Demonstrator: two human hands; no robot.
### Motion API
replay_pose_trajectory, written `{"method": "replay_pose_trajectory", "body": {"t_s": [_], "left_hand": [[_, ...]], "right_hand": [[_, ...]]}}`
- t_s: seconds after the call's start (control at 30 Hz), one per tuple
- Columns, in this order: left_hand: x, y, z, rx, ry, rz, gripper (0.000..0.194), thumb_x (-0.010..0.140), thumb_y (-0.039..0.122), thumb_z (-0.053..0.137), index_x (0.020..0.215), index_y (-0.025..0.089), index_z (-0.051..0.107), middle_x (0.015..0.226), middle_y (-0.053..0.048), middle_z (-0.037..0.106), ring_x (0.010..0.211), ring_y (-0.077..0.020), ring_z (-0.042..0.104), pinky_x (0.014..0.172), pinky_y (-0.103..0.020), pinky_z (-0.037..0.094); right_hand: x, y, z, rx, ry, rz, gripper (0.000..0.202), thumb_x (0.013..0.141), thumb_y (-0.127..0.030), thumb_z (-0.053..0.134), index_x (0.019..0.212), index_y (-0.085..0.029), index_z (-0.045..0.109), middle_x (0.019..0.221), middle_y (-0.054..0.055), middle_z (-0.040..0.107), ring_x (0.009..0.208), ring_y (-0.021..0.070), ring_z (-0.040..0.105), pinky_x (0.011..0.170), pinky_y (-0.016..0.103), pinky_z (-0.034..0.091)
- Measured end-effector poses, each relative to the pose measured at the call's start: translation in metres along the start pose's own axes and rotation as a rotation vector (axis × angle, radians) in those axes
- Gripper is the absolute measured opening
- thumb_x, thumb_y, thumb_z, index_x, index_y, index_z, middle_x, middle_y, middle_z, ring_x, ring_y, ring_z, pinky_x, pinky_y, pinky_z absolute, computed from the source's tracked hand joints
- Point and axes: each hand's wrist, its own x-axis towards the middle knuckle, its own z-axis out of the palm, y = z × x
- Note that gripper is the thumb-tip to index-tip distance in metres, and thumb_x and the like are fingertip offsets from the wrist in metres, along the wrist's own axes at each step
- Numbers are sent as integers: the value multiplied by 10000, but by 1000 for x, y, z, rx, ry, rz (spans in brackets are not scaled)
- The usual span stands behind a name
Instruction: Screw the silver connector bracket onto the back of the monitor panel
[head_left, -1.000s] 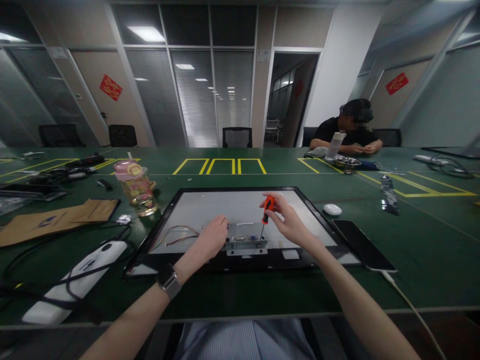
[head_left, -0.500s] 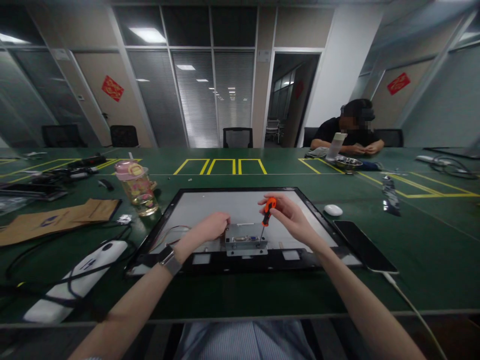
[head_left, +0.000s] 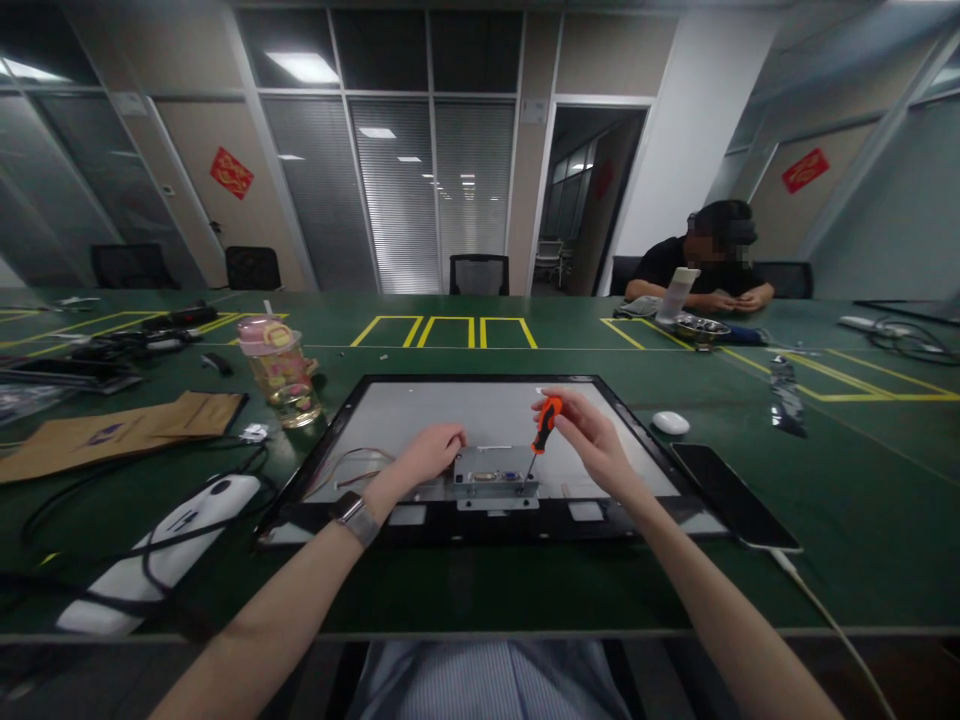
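A flat panel [head_left: 390, 410] with a black frame lies on the green table. On its near part sits a metal bracket [head_left: 495, 490] with connector ports along its front. My right hand [head_left: 589, 430] grips an orange and black screwdriver [head_left: 547, 424], tilted, its tip down at the right end of the bracket. My left hand [head_left: 435, 452] has its fingers closed at the bracket's upper left corner; whether they pinch part of it is too small to tell. Thin wires [head_left: 349, 460] run across the panel beside my left wrist.
Left of the panel are a pink-lidded bottle [head_left: 281, 372], a paper bag [head_left: 120, 430] and a white power strip [head_left: 169, 550] with black cables. A phone [head_left: 735, 495] and a white case [head_left: 670, 423] lie right. A person [head_left: 697, 265] sits across the table.
The view has shifted slightly. The screwdriver in my right hand leans a little more to the right, its tip still at the bracket's right end. My left hand stays at the bracket's corner.
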Motion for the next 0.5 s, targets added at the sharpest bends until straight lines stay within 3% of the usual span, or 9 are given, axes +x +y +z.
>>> {"method": "replay_pose_trajectory", "body": {"t_s": [0.07,0.23,0.4,0.5], "left_hand": [[0,1,0,3,2,-2,284,899,168,376,910,179,660,905,-54,707,839,-188,633,802,-286,470],[1,0,3,5,8,5,273,905,159,381,902,187,653,898,-50,705,845,-187,634,788,-277,461],[1,0,5,-2,18,21,270,895,143,382,886,191,648,892,-39,706,839,-179,632,779,-269,460],[0,0,4,-1,20,24,278,903,148,376,884,191,650,878,-34,705,829,-174,634,766,-262,464]], "right_hand": [[0,0,0,-18,-9,-12,294,916,-370,587,1191,-266,593,1125,81,647,999,207,648,893,395,558],[7,-11,4,-120,36,-44,197,841,-309,687,1028,-251,665,986,45,636,830,169,644,803,348,585],[14,-31,9,-207,-216,-5,303,933,-266,550,1232,-264,597,1074,79,682,972,209,669,906,423,558],[14,-28,9,-77,-259,11,303,959,-306,509,1252,-263,574,1147,96,657,975,199,665,890,416,567]]}}
